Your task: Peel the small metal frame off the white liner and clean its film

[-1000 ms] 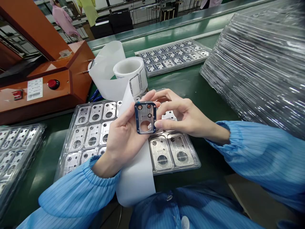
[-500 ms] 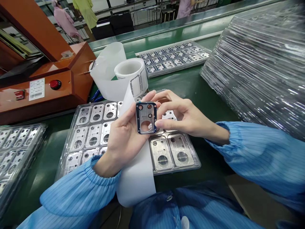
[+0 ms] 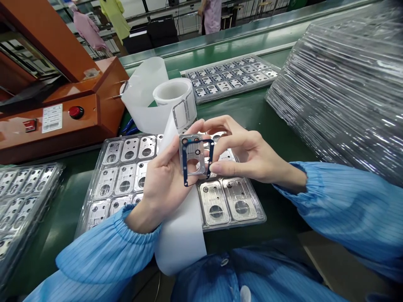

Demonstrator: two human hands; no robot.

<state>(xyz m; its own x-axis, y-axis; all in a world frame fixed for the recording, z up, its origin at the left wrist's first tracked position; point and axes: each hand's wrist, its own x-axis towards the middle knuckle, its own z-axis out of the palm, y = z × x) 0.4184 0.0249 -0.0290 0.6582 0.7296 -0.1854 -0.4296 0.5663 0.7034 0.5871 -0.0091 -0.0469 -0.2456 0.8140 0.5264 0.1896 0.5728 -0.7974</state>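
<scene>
My left hand [image 3: 163,180] holds a small silver metal plate [image 3: 192,158] with round holes, raised above a clear tray [image 3: 262,216] of like plates. My right hand [image 3: 248,155] pinches a thin blue frame-shaped film [image 3: 212,156] at its right edge. The film is lifted partly off the plate's face, and its lower left corner hangs below the plate. A white liner strip [image 3: 179,235] runs from a roll [image 3: 174,94] under my left hand toward my lap.
An orange machine [image 3: 63,117] with a red button stands at the left. A second tray of plates [image 3: 229,77] lies farther back, another [image 3: 22,193] at the left edge. A tall stack of clear empty trays [image 3: 340,84] fills the right. People stand far behind.
The blue film sat flat on the plate before; now my right hand has pulled it away and to the right, so it is skewed off the plate.
</scene>
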